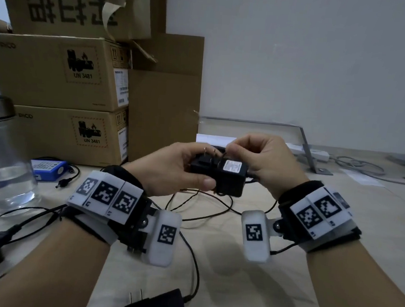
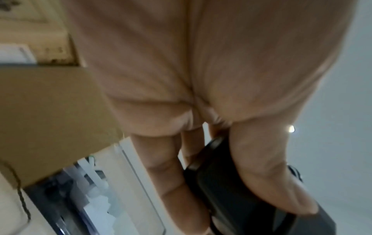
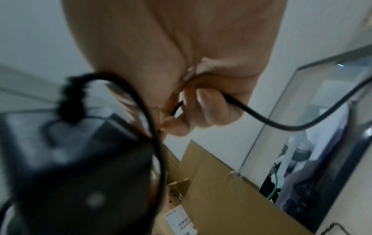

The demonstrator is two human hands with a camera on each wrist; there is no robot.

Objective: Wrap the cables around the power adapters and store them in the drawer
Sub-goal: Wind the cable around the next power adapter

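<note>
Head view shows stacked cardboard boxes [image 1: 58,69] at the back left, a clear water jar [image 1: 0,156] and a blue battery pack [image 1: 48,169] on the left of the table [image 1: 234,289], a second black adapter [image 1: 155,304] at the near edge, and loose black wires [image 1: 205,202] lying under the hands. Held above the table, the black power adapter [image 1: 221,176] lies with its long axis left to right and its plug prongs pointing up and away. Left hand [image 1: 171,168] grips the adapter's body, thumb on its near face, while the right hand [image 1: 261,162] pinches its thin cable [image 3: 261,120] in curled fingers [image 3: 209,109] just beside the prongs.
</note>
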